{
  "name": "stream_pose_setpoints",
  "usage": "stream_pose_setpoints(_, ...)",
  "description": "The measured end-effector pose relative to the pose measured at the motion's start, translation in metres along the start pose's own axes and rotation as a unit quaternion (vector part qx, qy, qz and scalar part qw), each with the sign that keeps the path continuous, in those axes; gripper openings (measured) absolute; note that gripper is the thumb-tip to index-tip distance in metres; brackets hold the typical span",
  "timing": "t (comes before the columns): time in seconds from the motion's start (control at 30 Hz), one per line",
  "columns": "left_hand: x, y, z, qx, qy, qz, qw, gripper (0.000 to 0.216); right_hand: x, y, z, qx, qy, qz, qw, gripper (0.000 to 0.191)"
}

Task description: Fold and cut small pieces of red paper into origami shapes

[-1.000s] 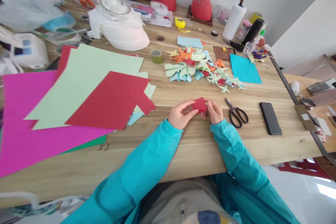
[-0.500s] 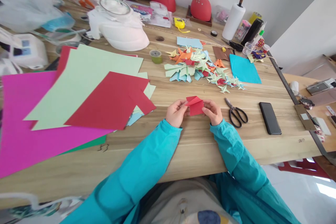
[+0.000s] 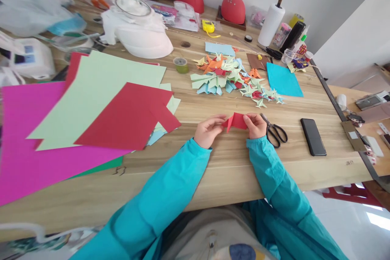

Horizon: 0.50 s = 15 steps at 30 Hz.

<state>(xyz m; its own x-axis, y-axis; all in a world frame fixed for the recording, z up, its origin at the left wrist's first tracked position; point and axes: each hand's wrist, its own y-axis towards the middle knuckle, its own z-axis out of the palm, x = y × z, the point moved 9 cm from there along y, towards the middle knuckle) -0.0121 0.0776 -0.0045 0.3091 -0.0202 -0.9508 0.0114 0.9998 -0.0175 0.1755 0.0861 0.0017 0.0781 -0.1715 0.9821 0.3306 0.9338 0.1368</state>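
A small folded piece of red paper (image 3: 238, 120) is held between my hands just over the wooden table (image 3: 225, 166). My left hand (image 3: 209, 131) pinches its left end, where a creased flap stands up. At the other end, my right hand (image 3: 256, 124) grips the flat part between thumb and fingers. Black-handled scissors (image 3: 276, 133) lie immediately right of my right hand, their blades partly behind it. Beyond the hands is a heap of folded paper pieces (image 3: 233, 74) in pale green, orange, red and blue.
Large red (image 3: 128, 118), pale green and magenta sheets (image 3: 39, 162) overlap on the left. A black phone (image 3: 313, 137) lies at right, a turquoise square (image 3: 284, 80) behind it. A green spool (image 3: 180, 65), yellow tape measure (image 3: 208, 27) and bottles stand farther back.
The red paper has turned, its raised flap now on the left instead of along the top. My right hand has shifted right, nearer the scissors; my left hand has moved slightly.
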Motion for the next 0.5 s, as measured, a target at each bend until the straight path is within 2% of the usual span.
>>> stream_pose_setpoints(0.13, 0.005, 0.001, -0.008, -0.033, -0.036, -0.036, 0.998, 0.031, 0.019, -0.008, 0.011, 0.051, -0.061, -0.081, 0.994, 0.016)
stream_pose_setpoints(0.2, 0.002, 0.002, -0.008, -0.03, -0.033, -0.041, 0.998, 0.035, 0.025, -0.013, 0.018, 0.092, -0.101, -0.111, 0.984, 0.013)
stream_pose_setpoints(0.33, -0.001, -0.001, 0.006, 0.041, 0.012, -0.037, 0.998, 0.035, 0.033, -0.019, 0.028, 0.152, -0.166, -0.164, 0.96, 0.013)
stream_pose_setpoints(0.5, 0.0, -0.008, 0.022, 0.113, 0.054, -0.007, 0.992, 0.016, 0.033, -0.019, 0.027, 0.146, -0.17, -0.147, 0.963, 0.013)
